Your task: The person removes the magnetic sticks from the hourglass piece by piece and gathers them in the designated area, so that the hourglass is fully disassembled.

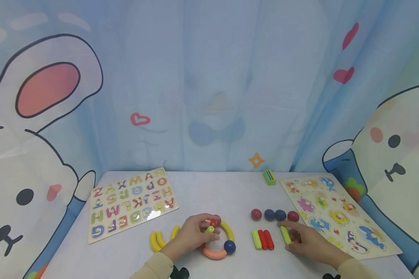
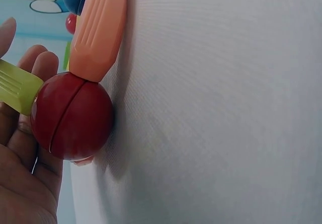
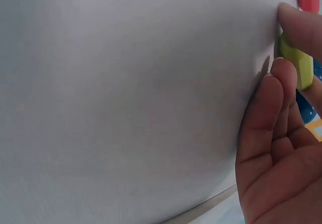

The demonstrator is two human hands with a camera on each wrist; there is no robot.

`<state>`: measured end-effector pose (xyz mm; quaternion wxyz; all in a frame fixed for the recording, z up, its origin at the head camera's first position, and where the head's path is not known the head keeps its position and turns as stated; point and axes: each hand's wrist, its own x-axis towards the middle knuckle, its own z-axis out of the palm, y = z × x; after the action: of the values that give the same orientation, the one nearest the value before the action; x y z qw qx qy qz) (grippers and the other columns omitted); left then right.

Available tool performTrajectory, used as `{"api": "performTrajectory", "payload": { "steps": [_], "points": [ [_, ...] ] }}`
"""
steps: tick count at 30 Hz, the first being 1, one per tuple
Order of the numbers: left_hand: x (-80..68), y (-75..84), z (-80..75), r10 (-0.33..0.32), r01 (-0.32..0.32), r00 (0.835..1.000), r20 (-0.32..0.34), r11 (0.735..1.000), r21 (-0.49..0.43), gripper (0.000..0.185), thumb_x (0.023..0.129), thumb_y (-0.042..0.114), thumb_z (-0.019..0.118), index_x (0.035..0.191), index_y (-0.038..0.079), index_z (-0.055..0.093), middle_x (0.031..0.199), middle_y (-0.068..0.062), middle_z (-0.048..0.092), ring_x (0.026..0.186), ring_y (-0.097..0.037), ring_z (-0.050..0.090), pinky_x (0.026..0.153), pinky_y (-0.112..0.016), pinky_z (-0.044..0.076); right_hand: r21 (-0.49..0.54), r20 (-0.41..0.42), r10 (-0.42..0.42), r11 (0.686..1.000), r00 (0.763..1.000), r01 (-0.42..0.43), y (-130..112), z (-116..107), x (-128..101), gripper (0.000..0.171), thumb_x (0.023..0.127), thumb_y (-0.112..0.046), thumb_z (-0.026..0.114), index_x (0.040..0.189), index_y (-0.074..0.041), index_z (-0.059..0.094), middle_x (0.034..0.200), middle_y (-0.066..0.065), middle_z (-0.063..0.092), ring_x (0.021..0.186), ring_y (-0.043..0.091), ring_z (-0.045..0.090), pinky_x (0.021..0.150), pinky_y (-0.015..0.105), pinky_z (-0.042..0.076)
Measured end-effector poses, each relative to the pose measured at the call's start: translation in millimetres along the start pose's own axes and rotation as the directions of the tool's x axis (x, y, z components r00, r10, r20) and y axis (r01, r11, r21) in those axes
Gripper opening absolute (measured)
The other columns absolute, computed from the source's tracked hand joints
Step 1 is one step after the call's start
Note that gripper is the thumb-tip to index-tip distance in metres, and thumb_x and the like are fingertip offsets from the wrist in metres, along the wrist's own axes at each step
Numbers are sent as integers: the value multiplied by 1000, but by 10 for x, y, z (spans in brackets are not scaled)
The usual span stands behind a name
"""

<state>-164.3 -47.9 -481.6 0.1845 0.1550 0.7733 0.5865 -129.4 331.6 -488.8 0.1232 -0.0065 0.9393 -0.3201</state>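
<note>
Near the middle of the table, my left hand (image 1: 194, 234) holds a light green stick (image 1: 209, 229) at a ring of toy pieces. The left wrist view shows that green stick (image 2: 17, 85) meeting a red ball (image 2: 73, 116), which touches a salmon curved piece (image 2: 99, 32). Also in the ring are a yellow curved piece (image 1: 227, 231) and a blue ball (image 1: 229, 247). Farther right, my right hand (image 1: 305, 240) pinches another light green stick (image 1: 285, 235) between thumb and fingers, close to the tabletop in the right wrist view. My left hand covers the ring's left side.
A green stick (image 1: 256, 240) and two red sticks (image 1: 266, 240) lie between my hands, with red and blue balls (image 1: 269, 215) behind. Yellow curved pieces (image 1: 157, 241) lie left. A letter board (image 1: 132, 203), animal board (image 1: 338, 215) and small green striped block (image 1: 269, 178) stand farther back.
</note>
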Motion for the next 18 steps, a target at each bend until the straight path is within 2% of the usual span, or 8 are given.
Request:
{"api": "performTrajectory", "payload": {
  "steps": [11, 18],
  "points": [
    [-9, -1, -4, 20, -20, 1000, 0, 1000, -1, 45, 81, 11, 83, 123, 18, 67, 94, 4, 75, 92, -10, 69, 70, -23, 50, 31, 59, -10, 999, 998, 8, 3, -23, -24, 71, 75, -16, 87, 140, -12, 57, 84, 4, 50, 73, 20, 49, 56, 27, 41],
    [4, -14, -8, 18, -18, 1000, 0, 1000, -5, 44, 81, 11, 83, 122, 18, 68, 93, 5, 75, 92, -10, 70, 73, -24, 52, 52, 67, -35, 998, 997, 31, 24, -31, -25, 73, 75, -18, 87, 141, -11, 56, 86, 4, 49, 73, 20, 49, 56, 27, 41]
  ]
}}
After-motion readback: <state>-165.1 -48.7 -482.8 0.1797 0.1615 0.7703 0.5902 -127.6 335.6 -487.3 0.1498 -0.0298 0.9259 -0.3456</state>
